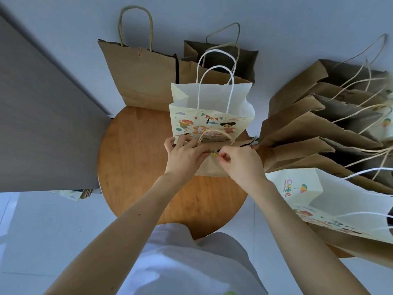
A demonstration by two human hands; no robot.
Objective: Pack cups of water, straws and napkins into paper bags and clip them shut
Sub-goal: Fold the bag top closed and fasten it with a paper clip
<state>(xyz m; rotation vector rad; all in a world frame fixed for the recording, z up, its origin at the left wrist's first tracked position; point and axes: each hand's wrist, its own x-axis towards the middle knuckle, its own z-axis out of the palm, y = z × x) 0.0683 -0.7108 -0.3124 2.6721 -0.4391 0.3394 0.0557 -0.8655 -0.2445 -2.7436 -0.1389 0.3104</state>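
On my feed, the left hand [185,155] grips the top edge of a small brown paper bag [212,168]. The bag stands on the round wooden table [136,162], just in front of a white cartoon-printed paper bag [212,118]. The right hand [243,161] pinches a yellow paper clip [213,154] at that edge.

At the brown bag [212,169] top, left hand [184,155] and right hand [241,161], yellow clip [214,154] between them
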